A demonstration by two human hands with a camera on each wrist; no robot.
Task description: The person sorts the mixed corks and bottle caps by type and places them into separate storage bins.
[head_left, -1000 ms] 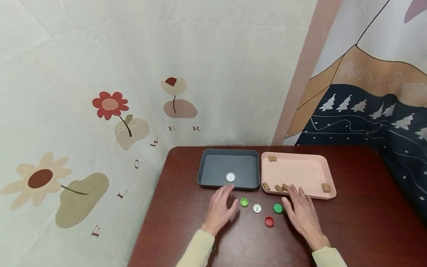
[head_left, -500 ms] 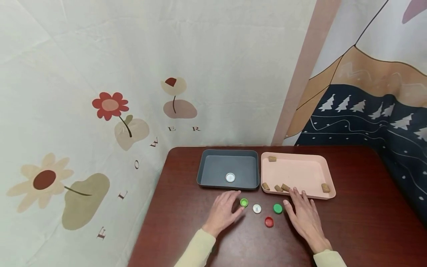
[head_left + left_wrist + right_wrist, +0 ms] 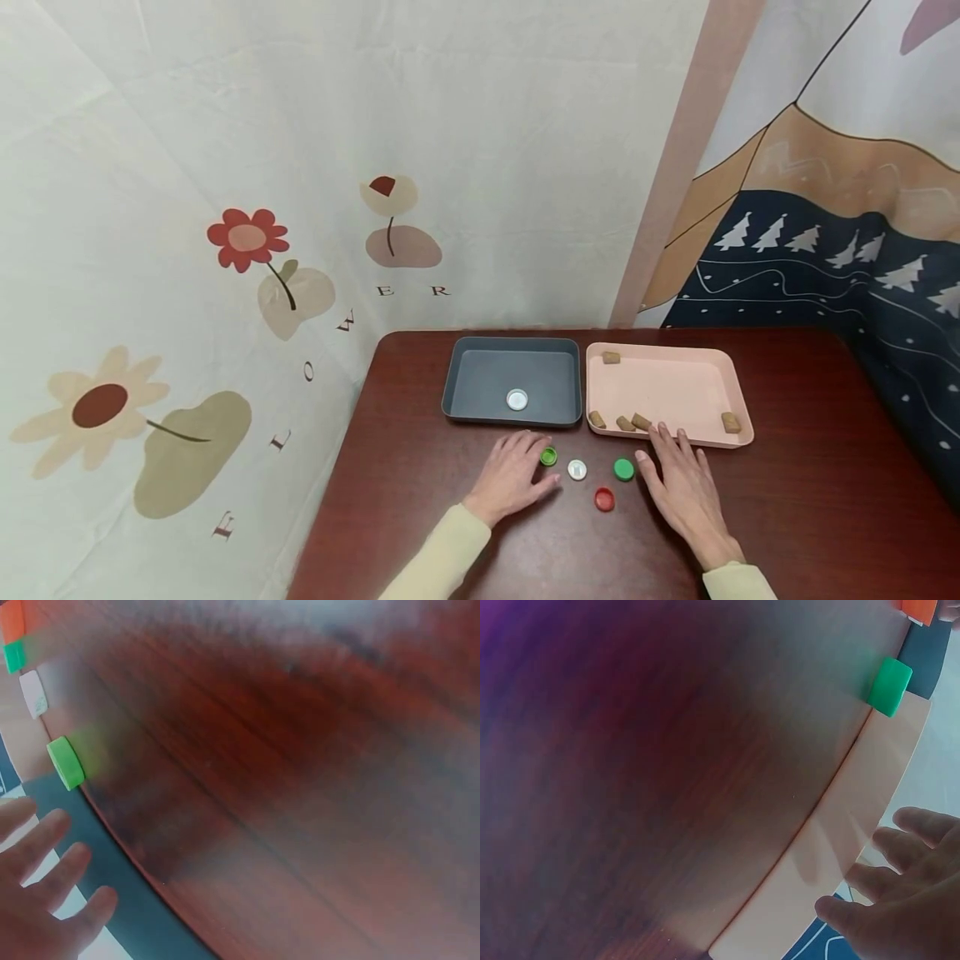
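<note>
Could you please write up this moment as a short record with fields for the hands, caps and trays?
left hand: flat on the table, fingertips at the light green cap
right hand: flat, fingers spread, beside the dark green cap
loose caps: also white cap, red cap
grey tray: one white cap inside
pink tray: five corks

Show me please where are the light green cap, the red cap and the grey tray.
light green cap [image 3: 549, 456], head view, on its open top
red cap [image 3: 604, 499], head view, on its centre
grey tray [image 3: 480, 379], head view, on the bare floor inside
</note>
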